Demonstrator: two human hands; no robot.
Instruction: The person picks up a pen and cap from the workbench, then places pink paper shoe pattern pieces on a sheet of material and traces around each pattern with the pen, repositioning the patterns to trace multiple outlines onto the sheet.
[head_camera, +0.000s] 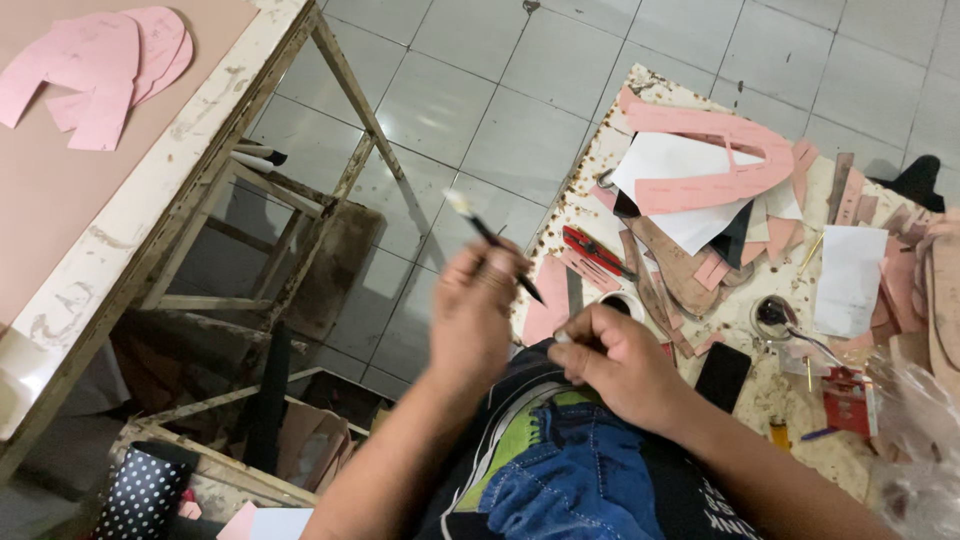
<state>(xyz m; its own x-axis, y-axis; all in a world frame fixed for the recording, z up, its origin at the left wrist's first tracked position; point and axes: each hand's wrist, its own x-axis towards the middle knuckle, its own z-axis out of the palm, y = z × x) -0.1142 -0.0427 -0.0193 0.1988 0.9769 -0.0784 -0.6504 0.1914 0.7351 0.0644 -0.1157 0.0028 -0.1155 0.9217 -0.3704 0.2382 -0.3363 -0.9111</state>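
Observation:
My left hand (472, 310) is raised over my lap and grips a thin black brush (492, 240) whose pale tip points up and to the left. My right hand (620, 365) rests on my lap with its fingers curled shut; a small pale bit shows at the fingertips, too small to identify. Both hands are close together, just in front of a low stained worktable (745, 330). Below them lie my dark printed shirt and blue jeans (570, 480).
The worktable holds pink shoe-pattern pieces (715, 150), white paper (848, 275), brown leather cutouts, a red cutter (592, 250), a small round pot (625, 303) and a black phone (722, 375). At left a long table (60, 200) carries pink patterns (95, 70). Wooden frames and clutter fill the tiled floor below.

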